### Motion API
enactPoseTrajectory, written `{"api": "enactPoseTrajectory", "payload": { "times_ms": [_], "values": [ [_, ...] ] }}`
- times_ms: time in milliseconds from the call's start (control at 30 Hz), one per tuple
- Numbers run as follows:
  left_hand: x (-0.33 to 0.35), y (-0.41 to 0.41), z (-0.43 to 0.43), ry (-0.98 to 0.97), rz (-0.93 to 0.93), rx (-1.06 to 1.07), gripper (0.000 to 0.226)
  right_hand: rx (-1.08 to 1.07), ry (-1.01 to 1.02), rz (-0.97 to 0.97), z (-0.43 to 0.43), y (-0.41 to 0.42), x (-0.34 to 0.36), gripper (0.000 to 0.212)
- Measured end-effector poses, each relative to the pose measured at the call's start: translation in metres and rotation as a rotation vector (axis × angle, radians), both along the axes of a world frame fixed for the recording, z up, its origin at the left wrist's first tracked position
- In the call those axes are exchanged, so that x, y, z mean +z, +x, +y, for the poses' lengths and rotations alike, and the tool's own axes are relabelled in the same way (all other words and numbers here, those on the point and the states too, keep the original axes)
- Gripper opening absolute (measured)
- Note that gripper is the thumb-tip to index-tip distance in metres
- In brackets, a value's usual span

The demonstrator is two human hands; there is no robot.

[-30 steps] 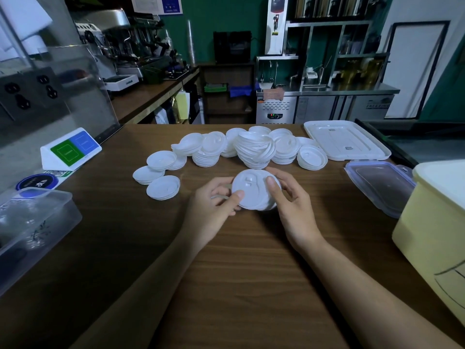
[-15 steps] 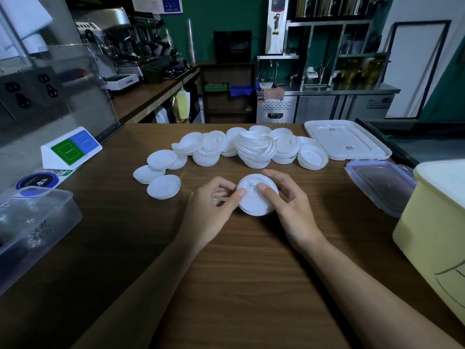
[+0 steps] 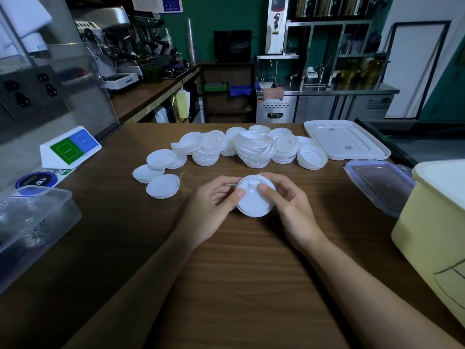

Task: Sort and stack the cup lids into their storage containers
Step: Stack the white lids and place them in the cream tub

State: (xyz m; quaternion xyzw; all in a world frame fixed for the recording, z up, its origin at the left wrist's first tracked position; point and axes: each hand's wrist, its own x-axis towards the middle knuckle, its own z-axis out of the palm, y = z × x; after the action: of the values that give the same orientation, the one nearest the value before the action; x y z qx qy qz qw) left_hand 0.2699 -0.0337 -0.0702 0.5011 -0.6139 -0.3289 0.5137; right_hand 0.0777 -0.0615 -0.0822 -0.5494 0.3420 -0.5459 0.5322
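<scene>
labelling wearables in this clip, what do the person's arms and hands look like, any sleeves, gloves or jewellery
The left hand and right hand wear no gloves, and no rings show. The left forearm and right forearm carry no sleeve, watch or bracelet up to the frame's edge. Thumbnails look short and unpainted.
</scene>
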Motion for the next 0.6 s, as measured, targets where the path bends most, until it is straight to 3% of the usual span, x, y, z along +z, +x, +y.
{"api": "enactPoseTrajectory", "payload": {
  "times_ms": [233, 400, 600],
  "values": [
    [-0.010, 0.036, -0.007, -0.238, -0.700, 0.091, 0.039, -0.160, -0.051, 0.033, 0.000, 0.002, 0.000, 0.030],
    [-0.008, 0.035, -0.008, -0.295, -0.739, 0.071, 0.028, -0.161, -0.029, 0.044, -0.002, 0.003, -0.002, 0.032],
    [-0.005, 0.031, -0.006, -0.182, -0.605, 0.131, 0.034, -0.159, -0.003, 0.036, -0.002, 0.003, -0.001, 0.032]
  ]
}}
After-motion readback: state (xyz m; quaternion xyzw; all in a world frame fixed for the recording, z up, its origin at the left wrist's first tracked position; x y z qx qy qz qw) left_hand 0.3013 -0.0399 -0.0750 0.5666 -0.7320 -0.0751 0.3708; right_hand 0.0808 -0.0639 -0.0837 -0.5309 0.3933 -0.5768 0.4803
